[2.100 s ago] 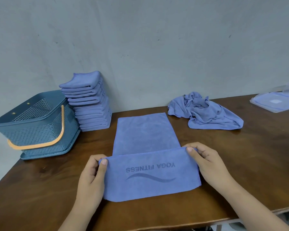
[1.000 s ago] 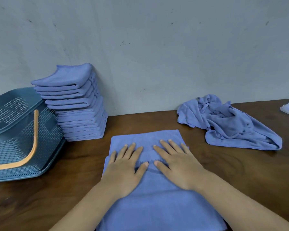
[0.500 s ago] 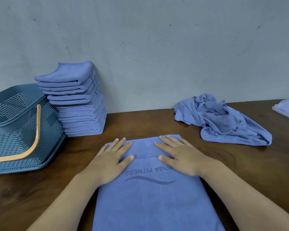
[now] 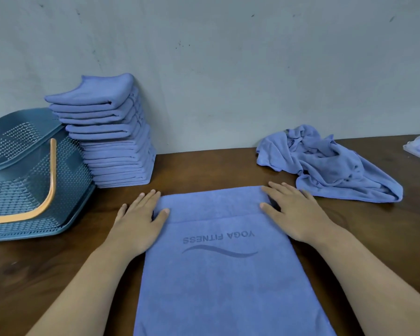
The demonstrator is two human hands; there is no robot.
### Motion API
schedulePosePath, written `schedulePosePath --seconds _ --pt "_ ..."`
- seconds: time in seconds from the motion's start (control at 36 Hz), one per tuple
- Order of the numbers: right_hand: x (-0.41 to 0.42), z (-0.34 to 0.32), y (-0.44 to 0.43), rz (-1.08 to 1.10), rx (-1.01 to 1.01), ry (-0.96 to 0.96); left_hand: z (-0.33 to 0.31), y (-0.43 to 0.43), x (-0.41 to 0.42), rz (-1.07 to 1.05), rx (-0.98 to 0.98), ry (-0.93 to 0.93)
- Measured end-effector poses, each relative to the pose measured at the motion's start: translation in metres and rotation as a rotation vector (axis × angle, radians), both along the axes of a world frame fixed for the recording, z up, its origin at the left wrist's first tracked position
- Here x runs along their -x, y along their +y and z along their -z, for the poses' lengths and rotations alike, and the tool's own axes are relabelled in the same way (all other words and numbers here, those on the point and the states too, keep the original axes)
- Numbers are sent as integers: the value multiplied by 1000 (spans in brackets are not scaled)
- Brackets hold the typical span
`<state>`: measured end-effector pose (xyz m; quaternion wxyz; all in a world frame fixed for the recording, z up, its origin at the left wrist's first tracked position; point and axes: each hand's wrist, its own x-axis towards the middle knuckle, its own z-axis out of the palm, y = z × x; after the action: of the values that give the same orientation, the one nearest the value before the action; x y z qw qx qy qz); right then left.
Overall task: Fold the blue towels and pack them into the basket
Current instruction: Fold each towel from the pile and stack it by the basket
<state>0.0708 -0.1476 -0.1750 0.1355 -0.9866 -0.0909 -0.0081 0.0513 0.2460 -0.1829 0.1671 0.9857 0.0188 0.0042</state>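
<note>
Judging by the tall stack of folded towels (image 4: 114, 141) standing against the wall just beside the basket (image 4: 34, 185), most of the folding looks done, but packing has not begun. The basket lies tipped at the tabletop's (image 4: 374, 238) left end and no towel shows inside it. A crumpled heap (image 4: 330, 166) of blue cloth waits unfolded at the right rear; how many pieces it holds I cannot tell. The current towel (image 4: 218, 275) lies flat in front of the person, doubled once, its hem crossing just beyond the upside-down YOGA FITNESS print. The left grip (image 4: 138, 221) rests at the towel's far left corner, thumb on the cloth. The right grip (image 4: 298, 212) mirrors it at the far right corner. Both lie spread with fingers straight, pressing and clamping nothing.
</note>
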Motion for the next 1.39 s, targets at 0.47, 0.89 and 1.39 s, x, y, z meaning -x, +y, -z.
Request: schedulePosePath --seconds 0.47,0.89,1.39 --pt "28 -12 -8 -64 -178 -64 -21 19 33 257 121 -136" --pt "28 -14 -6 -38 -525 74 -25 16 30 134 349 -9" --pt "-5 -2 16 90 -873 -4 -11 -3 8 -288 1089 -114"
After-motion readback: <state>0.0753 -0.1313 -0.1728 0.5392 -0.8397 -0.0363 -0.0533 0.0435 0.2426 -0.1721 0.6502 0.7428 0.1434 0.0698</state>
